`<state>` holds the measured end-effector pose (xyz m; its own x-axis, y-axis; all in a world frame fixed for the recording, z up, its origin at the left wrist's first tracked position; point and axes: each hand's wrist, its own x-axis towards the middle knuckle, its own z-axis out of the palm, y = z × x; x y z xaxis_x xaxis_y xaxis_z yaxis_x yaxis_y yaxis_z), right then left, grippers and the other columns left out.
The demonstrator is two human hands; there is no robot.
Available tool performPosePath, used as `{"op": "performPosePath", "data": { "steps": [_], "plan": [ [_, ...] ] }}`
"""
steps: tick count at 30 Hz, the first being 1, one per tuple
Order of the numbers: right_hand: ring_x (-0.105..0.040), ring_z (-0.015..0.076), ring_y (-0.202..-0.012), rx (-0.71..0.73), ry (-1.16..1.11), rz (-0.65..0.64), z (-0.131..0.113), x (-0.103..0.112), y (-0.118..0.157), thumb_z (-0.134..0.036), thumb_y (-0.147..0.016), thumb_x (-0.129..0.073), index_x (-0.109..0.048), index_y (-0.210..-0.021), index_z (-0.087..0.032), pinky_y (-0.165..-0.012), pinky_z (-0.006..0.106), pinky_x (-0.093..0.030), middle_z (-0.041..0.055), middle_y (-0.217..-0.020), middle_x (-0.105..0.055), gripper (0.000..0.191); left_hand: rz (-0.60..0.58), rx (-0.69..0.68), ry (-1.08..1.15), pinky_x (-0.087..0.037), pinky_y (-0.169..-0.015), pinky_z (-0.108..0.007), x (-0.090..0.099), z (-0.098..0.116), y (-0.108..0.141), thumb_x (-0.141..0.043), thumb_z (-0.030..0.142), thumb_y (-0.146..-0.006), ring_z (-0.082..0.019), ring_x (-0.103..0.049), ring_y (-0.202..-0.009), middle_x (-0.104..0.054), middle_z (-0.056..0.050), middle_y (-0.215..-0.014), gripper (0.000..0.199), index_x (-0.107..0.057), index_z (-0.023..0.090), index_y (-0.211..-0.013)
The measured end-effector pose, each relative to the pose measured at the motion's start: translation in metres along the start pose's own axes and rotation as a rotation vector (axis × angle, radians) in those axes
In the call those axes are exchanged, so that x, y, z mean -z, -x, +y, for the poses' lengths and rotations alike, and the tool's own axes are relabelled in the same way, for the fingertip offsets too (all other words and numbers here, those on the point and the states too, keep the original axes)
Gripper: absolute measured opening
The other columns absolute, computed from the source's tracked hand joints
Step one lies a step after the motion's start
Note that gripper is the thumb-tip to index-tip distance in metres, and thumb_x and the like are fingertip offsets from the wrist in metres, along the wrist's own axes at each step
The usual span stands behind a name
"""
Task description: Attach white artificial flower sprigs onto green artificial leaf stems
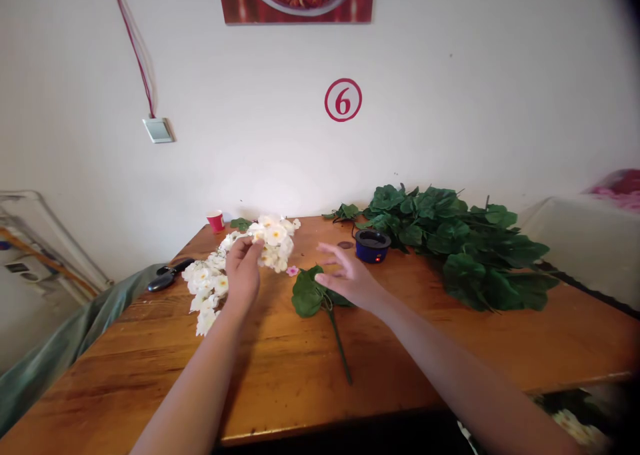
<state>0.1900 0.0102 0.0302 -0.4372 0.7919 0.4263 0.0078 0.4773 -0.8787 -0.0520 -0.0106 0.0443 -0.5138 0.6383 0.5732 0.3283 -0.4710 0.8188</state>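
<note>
My left hand is closed on a bunch of white artificial flowers with yellow centres, raised a little over the table. More white flowers lie just to the left of that hand. My right hand has its fingers apart and holds nothing that I can see. It hovers over a green leaf spray, whose stem points toward the front edge. Between the hands lies a small pink flower.
A small blue pot with a red light stands right of centre. Behind it, a large heap of green leaves spreads rightward. A red paper cup and a black-handled tool are at the left. Beyond the wooden table rises a white wall.
</note>
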Motion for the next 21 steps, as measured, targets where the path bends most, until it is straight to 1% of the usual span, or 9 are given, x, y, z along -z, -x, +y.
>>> {"op": "performPosePath", "data": {
  "steps": [2,3,5,7,9,12,15,18,21],
  "plan": [
    [-0.055,0.0254,-0.124,0.016,-0.166,-0.057,0.002,-0.008,-0.003,-0.029,-0.071,-0.082,-0.043,-0.143,-0.039,-0.087,0.036,-0.053,0.0045,-0.15,-0.046,0.083,-0.085,0.108,0.178,-0.043,-0.066,-0.022,-0.014,0.011,0.015,-0.065,0.037,-0.08,-0.011,-0.052,-0.065,-0.056,0.004,-0.071,0.019,-0.056,0.02,-0.078],
    [-0.055,0.025,-0.124,0.014,-0.243,-0.087,0.004,-0.012,-0.004,-0.027,-0.07,-0.082,-0.042,-0.144,-0.04,-0.088,0.037,-0.053,0.0042,-0.149,-0.047,0.086,-0.115,0.149,0.226,-0.043,-0.065,-0.022,-0.02,0.015,0.024,-0.066,0.037,-0.079,-0.011,-0.052,-0.064,-0.057,0.004,-0.071,0.02,-0.058,0.02,-0.078],
    [-0.062,0.0226,-0.113,-0.007,-0.394,-0.095,0.008,-0.018,-0.005,-0.026,-0.071,-0.082,-0.049,-0.138,-0.035,-0.088,0.036,-0.054,0.0044,-0.136,-0.059,0.075,-0.194,0.217,0.267,-0.044,-0.064,-0.021,-0.031,0.021,0.039,-0.069,0.039,-0.077,-0.011,-0.053,-0.065,-0.059,0.003,-0.072,0.023,-0.061,0.019,-0.078],
    [-0.068,0.0201,-0.096,-0.064,-0.522,-0.035,0.014,-0.022,-0.006,-0.029,-0.073,-0.08,-0.061,-0.123,-0.027,-0.082,0.034,-0.055,0.004,-0.114,-0.07,0.054,-0.251,0.309,0.3,-0.045,-0.061,-0.023,-0.039,0.024,0.051,-0.07,0.047,-0.077,-0.012,-0.056,-0.064,-0.062,0.001,-0.071,0.031,-0.063,0.018,-0.079],
    [-0.069,0.0183,-0.079,-0.139,-0.62,0.052,0.018,-0.02,-0.006,-0.032,-0.073,-0.081,-0.067,-0.108,-0.021,-0.073,0.033,-0.057,0.0029,-0.097,-0.074,0.039,-0.29,0.359,0.328,-0.048,-0.062,-0.026,-0.043,0.023,0.059,-0.064,0.06,-0.079,-0.015,-0.06,-0.067,-0.067,-0.002,-0.075,0.044,-0.066,0.016,-0.085],
    [-0.068,0.0166,-0.065,-0.227,-0.787,0.15,0.023,-0.013,-0.007,-0.033,-0.07,-0.083,-0.067,-0.095,-0.02,-0.063,0.031,-0.056,0.0002,-0.082,-0.074,0.032,-0.388,0.338,0.399,-0.052,-0.067,-0.03,-0.046,0.016,0.067,-0.058,0.072,-0.078,-0.02,-0.066,-0.076,-0.072,-0.008,-0.088,0.061,-0.069,0.015,-0.098],
    [-0.069,0.0163,-0.067,-0.263,-0.93,0.171,0.025,-0.005,-0.009,-0.032,-0.073,-0.082,-0.066,-0.092,-0.019,-0.065,0.03,-0.057,0.0012,-0.082,-0.074,0.028,-0.475,0.286,0.355,-0.052,-0.072,-0.03,-0.048,0.006,0.074,-0.067,0.066,-0.075,-0.02,-0.065,-0.081,-0.072,-0.007,-0.09,0.055,-0.07,0.016,-0.097],
    [-0.07,0.0161,-0.069,-0.283,-0.966,0.149,0.027,0.001,-0.011,-0.031,-0.076,-0.079,-0.067,-0.092,-0.018,-0.066,0.03,-0.057,0.0046,-0.091,-0.075,0.025,-0.456,0.381,0.282,-0.049,-0.064,-0.026,-0.049,-0.001,0.072,-0.073,0.056,-0.074,-0.016,-0.061,-0.069,-0.069,-0.003,-0.078,0.043,-0.069,0.016,-0.088],
    [-0.07,0.0167,-0.072,-0.276,-0.973,0.18,0.032,0.007,-0.013,-0.03,-0.076,-0.078,-0.069,-0.092,-0.018,-0.068,0.031,-0.058,0.0051,-0.097,-0.074,0.022,-0.242,0.489,0.209,-0.05,-0.062,-0.027,-0.043,-0.007,0.054,-0.068,0.06,-0.077,-0.018,-0.062,-0.069,-0.069,-0.003,-0.079,0.046,-0.066,0.017,-0.093]
  ]
}}
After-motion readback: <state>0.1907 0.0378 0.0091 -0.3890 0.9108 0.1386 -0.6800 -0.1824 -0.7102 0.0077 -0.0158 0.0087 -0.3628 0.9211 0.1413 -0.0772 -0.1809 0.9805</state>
